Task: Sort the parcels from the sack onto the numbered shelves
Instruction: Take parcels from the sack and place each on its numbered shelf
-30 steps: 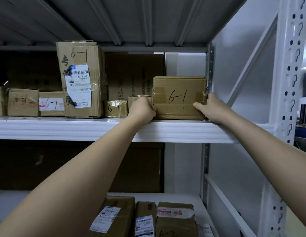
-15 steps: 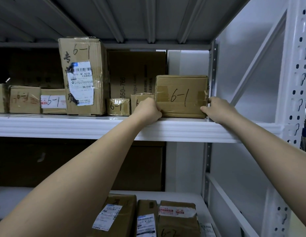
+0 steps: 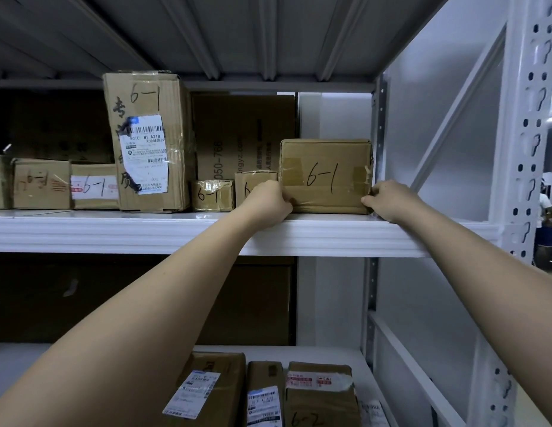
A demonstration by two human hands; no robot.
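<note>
Brown rectangular cardboard parcel stood on the white metal shelf, at its right end, just beside the grey perforated rear upright. Front face carried "6-1" in black marker; clear tape crossed it, wrinkled and peeling at the right edge. Left hand grasped the parcel's lower left corner, fingers curled round it. Right hand pinched the lower right corner, fingertips on the front face. Left of the parcel: a small taped cardboard box marked "6-1", then a tall cardboard box with a white shipping label.
</note>
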